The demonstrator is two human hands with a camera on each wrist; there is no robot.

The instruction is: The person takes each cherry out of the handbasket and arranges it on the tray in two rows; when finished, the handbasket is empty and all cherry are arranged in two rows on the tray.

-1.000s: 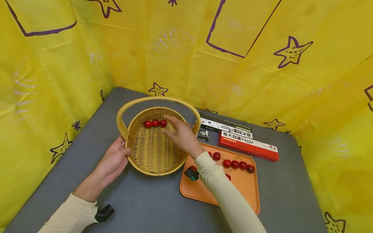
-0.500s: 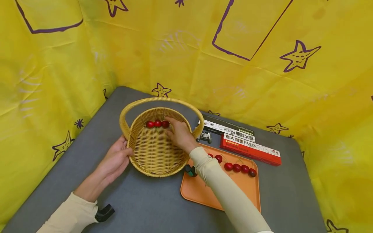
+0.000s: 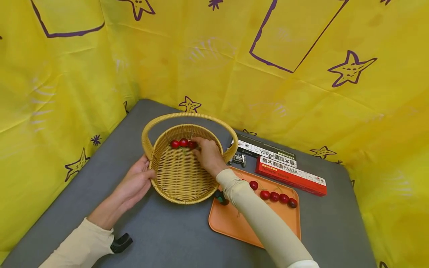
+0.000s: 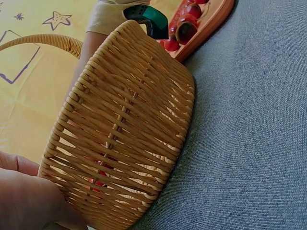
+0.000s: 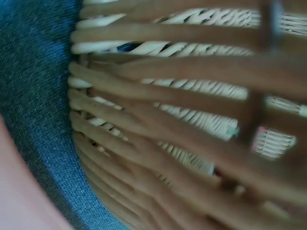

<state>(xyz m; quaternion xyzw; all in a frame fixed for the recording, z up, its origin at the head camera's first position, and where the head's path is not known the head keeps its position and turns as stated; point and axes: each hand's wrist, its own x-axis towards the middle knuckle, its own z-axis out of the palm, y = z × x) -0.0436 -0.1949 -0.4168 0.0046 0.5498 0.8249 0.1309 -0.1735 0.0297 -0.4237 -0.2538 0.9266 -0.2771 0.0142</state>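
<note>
My left hand (image 3: 135, 180) grips the left rim of a round wicker basket (image 3: 182, 182) with a tall arched handle. In the left wrist view the basket's woven wall (image 4: 115, 129) fills the middle, and my left thumb and palm (image 4: 33, 196) lie at its rim. Three red cherries (image 3: 183, 142) sit in a row inside, against the far wall. My right hand (image 3: 208, 154) reaches over the right rim and pinches the rightmost cherry (image 3: 191, 145), which its fingers partly cover. The right wrist view shows only blurred weave (image 5: 158, 115) close up.
An orange tray (image 3: 231, 225) with several cherries (image 3: 274, 196) stands to the right, partly under my right forearm. Behind it lie a red pasta box (image 3: 289, 176), a dark pasta box (image 3: 264, 147) and a small black-and-silver packet (image 3: 238, 159). Yellow patterned cloth (image 3: 214, 74) hangs behind the grey table.
My right fingers have drawn closer together around the rightmost cherry. My left hand keeps its grip on the rim. The whole scene has shifted slightly to the right in view.
</note>
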